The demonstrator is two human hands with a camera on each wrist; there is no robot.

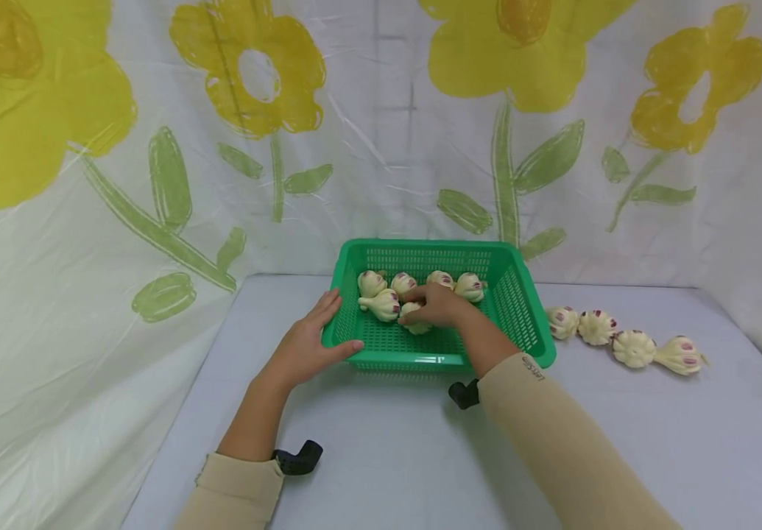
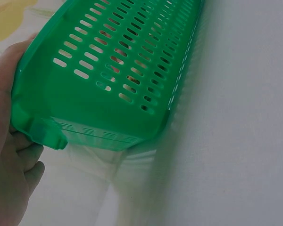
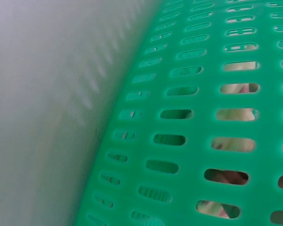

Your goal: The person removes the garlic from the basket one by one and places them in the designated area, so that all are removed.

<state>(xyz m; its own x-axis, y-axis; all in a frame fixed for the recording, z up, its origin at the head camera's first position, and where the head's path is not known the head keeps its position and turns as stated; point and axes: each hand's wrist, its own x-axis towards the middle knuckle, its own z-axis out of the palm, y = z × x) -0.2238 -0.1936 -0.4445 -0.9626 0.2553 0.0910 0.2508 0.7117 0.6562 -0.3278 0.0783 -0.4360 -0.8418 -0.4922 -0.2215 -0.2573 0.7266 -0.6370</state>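
A green plastic basket [image 1: 447,358] with slotted walls stands on the table, holding several white garlic bulbs [image 1: 381,305] with purple streaks. My left hand [image 1: 304,342] holds the basket's near left corner, thumb over the front rim and fingers along the left side. In the left wrist view, fingers [image 2: 34,175] of that hand show below the rim of the basket [image 2: 85,108]. Reaching over the front rim, my right hand [image 1: 439,305] grips a garlic bulb [image 1: 415,324] inside, near the other bulbs. The right wrist view shows mostly the basket's wall [image 3: 203,132], which hides that hand's fingers.
To the right of the basket, several more garlic bulbs [image 1: 634,349] lie in a slanting row on the white table [image 1: 381,456]. Behind the table hangs a white curtain [image 1: 367,184] printed with yellow flowers.
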